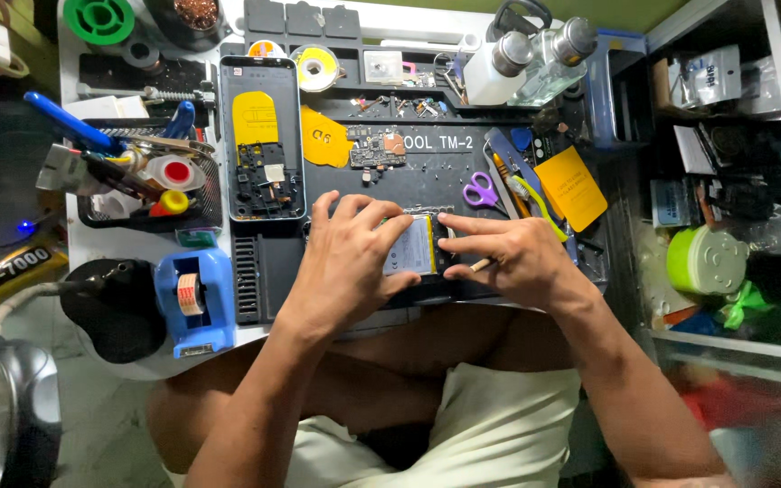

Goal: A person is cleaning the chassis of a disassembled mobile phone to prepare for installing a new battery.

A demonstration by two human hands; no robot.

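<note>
My left hand (352, 258) grips a flat phone battery (413, 248), white with a yellow edge, on the black work mat (427, 176). My right hand (508, 258) presses its fingertips on the battery's right end and holds a thin wooden-handled tool (480, 265) under the palm. An opened phone body (261, 140) with a yellow patch lies upright to the left. A small circuit board (377, 147) rests on the mat above my hands.
Purple scissors (479, 191), a yellow card (571, 187) and tweezers lie to the right. A blue tape dispenser (194, 303), a tool basket (142, 176) and a glue tube (11, 271) stand left. Bottles (526, 59) sit at the back. Shelves (725, 172) crowd the right.
</note>
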